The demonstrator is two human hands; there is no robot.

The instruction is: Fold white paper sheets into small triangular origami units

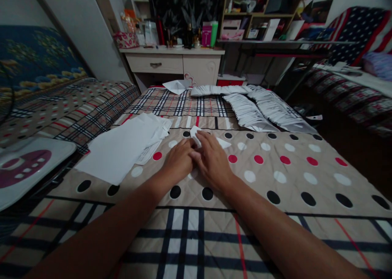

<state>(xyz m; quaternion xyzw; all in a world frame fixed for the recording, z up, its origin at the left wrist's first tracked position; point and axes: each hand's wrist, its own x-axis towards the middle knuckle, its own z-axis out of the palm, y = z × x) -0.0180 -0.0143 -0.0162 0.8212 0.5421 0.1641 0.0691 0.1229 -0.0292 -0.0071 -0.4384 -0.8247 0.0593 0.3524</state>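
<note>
A small piece of folded white paper (224, 142) lies under and between my hands at the middle of the bed; one corner shows above the fingers and a pointed end to the right. My left hand (180, 157) is closed at the paper's left side, its fingertips partly hidden. Over the paper rests my right hand (212, 158), its fingers pressed together on it and its thumb touching my left hand. To the left is a loose stack of white sheets (114, 148), some with print on them.
Rows of folded papers (245, 111) lie at the bed's far right, with a single folded sheet (177, 86) at the far edge. A white and purple device (30, 162) stands at the left. Beyond the patterned bedspread (263, 238) is a white dresser (159, 63) crowded with bottles.
</note>
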